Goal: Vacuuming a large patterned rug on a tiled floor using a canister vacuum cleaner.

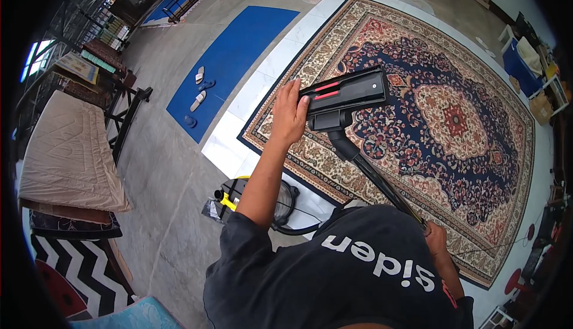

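A black vacuum cleaner floor head point(347, 90) is raised with its underside, which has red strips, facing up. My left hand point(290, 114) grips its left end, the thumb on the near edge. From the head a black vacuum wand point(380, 179) slopes down to the right, and my right hand point(435, 237) is closed around its lower part beside my body. Beneath lies a large patterned rug point(452, 118) in navy, red and cream. The vacuum canister point(285, 201) with yellow parts stands left of my body, partly hidden by my left arm; a black hose point(295, 230) runs from it.
White tiles point(233, 125) border the rug. On a blue mat point(241, 47) lie several slippers point(198, 100). Racks with a beige quilt point(67, 159) and rugs stand at left. A blue bin point(519, 67) and other items line the right wall. People are far off at the top left.
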Demonstrator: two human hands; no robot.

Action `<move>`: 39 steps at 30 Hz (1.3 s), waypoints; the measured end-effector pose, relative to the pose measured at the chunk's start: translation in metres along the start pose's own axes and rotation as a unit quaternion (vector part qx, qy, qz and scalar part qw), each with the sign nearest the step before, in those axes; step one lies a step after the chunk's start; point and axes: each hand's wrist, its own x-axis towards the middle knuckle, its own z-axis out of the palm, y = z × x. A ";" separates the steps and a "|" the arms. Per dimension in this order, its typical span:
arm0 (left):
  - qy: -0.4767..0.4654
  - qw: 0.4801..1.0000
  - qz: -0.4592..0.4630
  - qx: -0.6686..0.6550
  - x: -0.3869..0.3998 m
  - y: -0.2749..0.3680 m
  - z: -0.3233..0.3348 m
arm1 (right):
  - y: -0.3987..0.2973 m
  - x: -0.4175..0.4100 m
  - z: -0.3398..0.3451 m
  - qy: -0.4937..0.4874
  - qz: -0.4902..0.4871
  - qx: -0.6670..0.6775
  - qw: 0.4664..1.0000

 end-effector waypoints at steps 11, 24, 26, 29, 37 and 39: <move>-0.142 0.967 0.212 0.000 0.035 0.143 0.011 | 0.010 0.004 0.013 -0.009 -0.010 0.000 1.000; -0.110 0.925 -0.196 -0.307 0.025 -0.019 0.026 | 0.027 -0.013 0.016 0.058 -0.033 0.009 0.998; -0.150 0.865 -0.223 -0.424 0.033 -0.029 0.013 | 0.029 -0.015 0.017 0.051 -0.017 0.014 0.998; -0.127 0.848 -0.216 -0.467 0.032 -0.026 0.010 | 0.038 -0.013 0.023 0.037 -0.020 0.039 0.998; -0.043 0.888 -0.185 -0.418 0.025 -0.041 0.026 | 0.024 -0.009 0.023 0.018 0.003 0.019 1.000; 0.015 0.912 -0.189 -0.363 0.025 -0.031 0.027 | 0.026 -0.009 0.023 0.019 -0.002 0.028 0.999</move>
